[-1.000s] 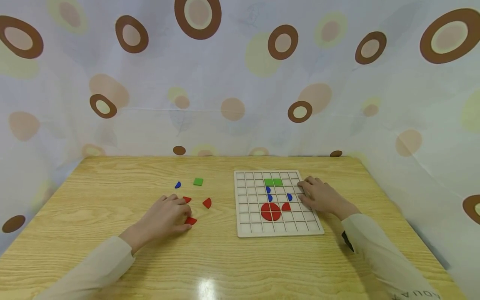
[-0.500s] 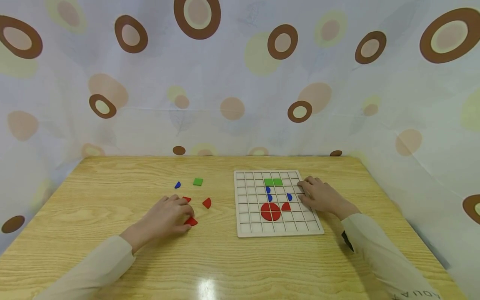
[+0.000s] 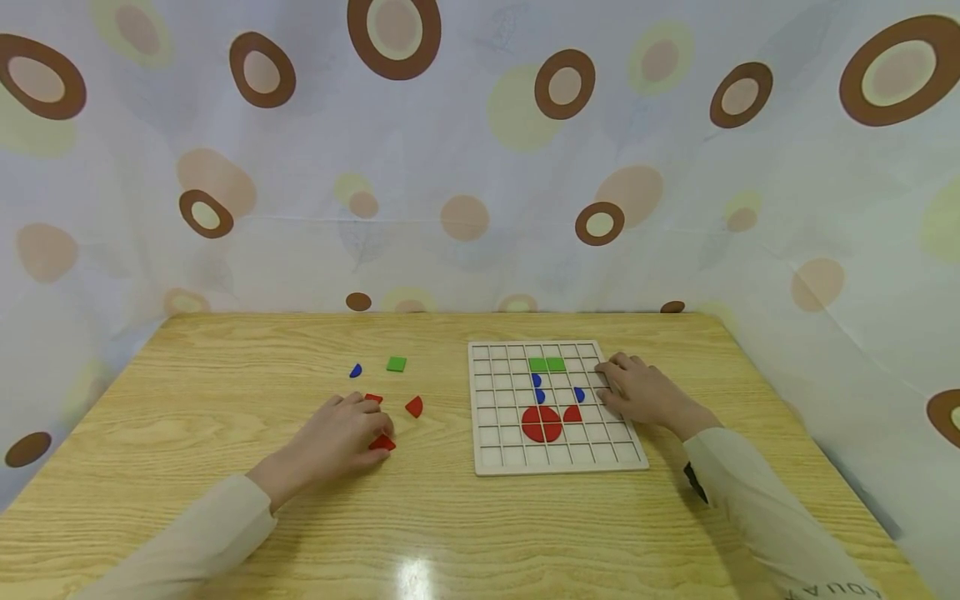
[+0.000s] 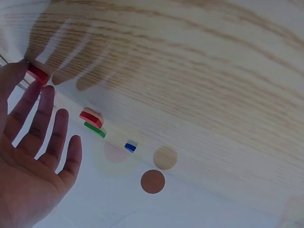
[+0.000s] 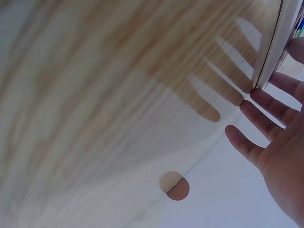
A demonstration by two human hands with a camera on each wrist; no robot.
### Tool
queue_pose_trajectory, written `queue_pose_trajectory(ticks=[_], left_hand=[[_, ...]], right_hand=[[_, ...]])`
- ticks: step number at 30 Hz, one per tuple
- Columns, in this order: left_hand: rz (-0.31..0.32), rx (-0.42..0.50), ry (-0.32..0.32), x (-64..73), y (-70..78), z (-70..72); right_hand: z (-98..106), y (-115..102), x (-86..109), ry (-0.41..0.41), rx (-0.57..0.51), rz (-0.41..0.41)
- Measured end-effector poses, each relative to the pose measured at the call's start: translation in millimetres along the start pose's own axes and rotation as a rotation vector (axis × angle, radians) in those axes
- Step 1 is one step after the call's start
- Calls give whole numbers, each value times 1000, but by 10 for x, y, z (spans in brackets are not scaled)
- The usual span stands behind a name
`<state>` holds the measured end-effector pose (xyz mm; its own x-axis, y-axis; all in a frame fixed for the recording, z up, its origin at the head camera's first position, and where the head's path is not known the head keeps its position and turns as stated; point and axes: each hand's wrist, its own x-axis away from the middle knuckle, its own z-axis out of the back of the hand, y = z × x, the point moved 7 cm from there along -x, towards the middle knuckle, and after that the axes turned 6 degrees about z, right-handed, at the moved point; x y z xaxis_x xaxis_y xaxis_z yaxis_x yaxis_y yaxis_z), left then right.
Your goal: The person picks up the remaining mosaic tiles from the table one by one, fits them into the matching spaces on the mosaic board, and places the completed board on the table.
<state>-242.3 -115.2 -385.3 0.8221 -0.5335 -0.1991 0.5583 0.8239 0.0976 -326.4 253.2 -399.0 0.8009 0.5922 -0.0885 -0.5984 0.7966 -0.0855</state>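
Observation:
My left hand is low over the table and pinches a red quarter-circle piece between thumb and index finger. In the left wrist view that red piece shows at the fingertips, the other fingers extended and loosely spread. Just beyond the fingers lies another red piece, partly hidden by the hand. My right hand rests its fingertips on the right edge of a white grid board. The board bears two green squares, several blue half-circles, a red circle of pieces and a red quarter-circle.
On the table left of the board lie a red quarter-circle, a green square and a blue half-circle. A patterned curtain stands behind the wooden table and at both sides.
The left hand has shifted very slightly to the right around the red quarter-circle piece, which has moved a little with it. The right hand and the board have stayed still.

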Motion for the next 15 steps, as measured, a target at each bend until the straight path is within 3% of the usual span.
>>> queue_pose_trajectory(ticks=[8, 15], left_hand=[[-39, 38, 3, -2, 13, 7], [-26, 40, -17, 5, 14, 13]], right_hand=[[-5, 6, 1, 4, 1, 2], [-18, 19, 0, -1, -6, -2]])
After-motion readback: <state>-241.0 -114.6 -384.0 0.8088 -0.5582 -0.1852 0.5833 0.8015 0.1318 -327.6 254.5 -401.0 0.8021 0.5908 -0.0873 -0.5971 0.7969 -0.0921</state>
